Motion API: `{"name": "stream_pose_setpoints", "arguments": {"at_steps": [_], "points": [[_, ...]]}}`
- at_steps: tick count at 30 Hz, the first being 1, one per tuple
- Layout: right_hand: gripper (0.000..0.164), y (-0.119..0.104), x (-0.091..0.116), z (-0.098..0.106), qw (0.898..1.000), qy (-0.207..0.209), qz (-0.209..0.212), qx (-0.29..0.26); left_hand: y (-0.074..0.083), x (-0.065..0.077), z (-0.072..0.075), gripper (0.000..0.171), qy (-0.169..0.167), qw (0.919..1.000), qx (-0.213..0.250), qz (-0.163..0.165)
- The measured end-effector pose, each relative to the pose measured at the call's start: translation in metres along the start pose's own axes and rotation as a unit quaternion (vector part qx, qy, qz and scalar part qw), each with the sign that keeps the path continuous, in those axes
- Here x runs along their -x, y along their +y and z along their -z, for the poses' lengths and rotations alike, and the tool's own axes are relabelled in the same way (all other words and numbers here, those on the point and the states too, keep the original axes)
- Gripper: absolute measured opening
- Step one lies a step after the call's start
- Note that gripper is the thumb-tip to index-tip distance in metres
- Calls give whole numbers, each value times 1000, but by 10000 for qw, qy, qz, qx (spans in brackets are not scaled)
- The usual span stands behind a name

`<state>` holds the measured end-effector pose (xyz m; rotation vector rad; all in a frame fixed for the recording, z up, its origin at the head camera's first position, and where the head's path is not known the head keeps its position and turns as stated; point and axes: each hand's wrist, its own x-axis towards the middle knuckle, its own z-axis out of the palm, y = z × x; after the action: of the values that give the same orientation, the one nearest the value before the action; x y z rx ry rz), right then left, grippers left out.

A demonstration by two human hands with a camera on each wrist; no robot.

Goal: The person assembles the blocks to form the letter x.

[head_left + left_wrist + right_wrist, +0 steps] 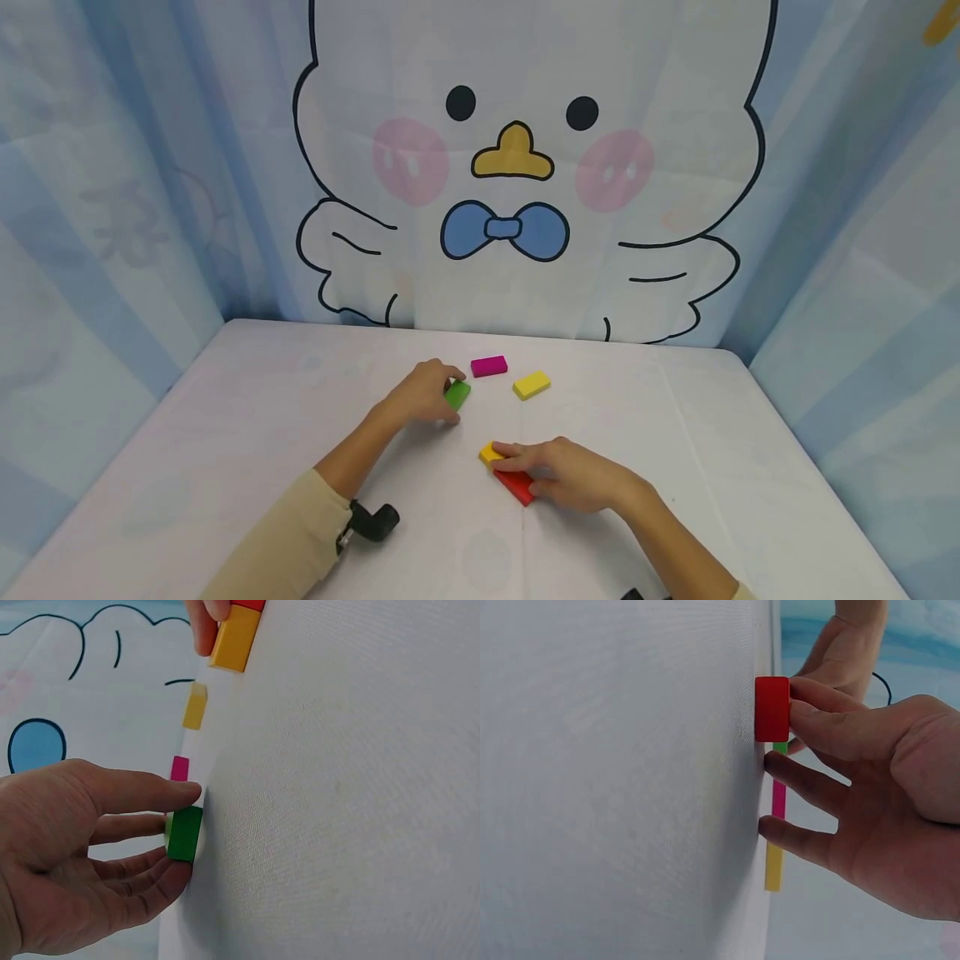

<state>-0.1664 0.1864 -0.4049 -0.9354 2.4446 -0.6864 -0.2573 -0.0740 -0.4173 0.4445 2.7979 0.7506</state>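
My left hand (425,393) pinches a green block (458,394) by its ends, thumb on one side and fingers on the other, low over the white tabletop. My right hand (581,473) holds a red block (515,486) with its thumb. A finger of that hand reaches forward onto an orange-yellow block (488,455), set end to end with the red one. In the right wrist view, the red block (772,709) shows its end face, thumb and index finger close at its upper side. Other fingertips of the right hand reach down to the table.
A magenta block (489,367) and a yellow block (532,385) lie farther back on the white table (660,417). Behind the table hangs a curtain (517,292) with a cartoon bird; more curtain flanks both sides.
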Motion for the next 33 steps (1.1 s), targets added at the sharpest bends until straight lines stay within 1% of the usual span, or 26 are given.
{"name": "stream_pose_setpoints", "arguments": {"at_steps": [9,18,28,33], "points": [[58,1,0,0,10000,-42,-43,-34,4,2,3,58,-19,9999,68,-71],[57,1,-1,0,9998,-81,-126,-104,5,8,3,57,-36,9999,160,-5],[57,-1,-1,0,10000,-22,-58,-4,1,16,2,57,-73,9997,234,54],[57,-1,0,1,10000,-8,-72,40,-1,23,2,58,-94,9996,255,101]]}}
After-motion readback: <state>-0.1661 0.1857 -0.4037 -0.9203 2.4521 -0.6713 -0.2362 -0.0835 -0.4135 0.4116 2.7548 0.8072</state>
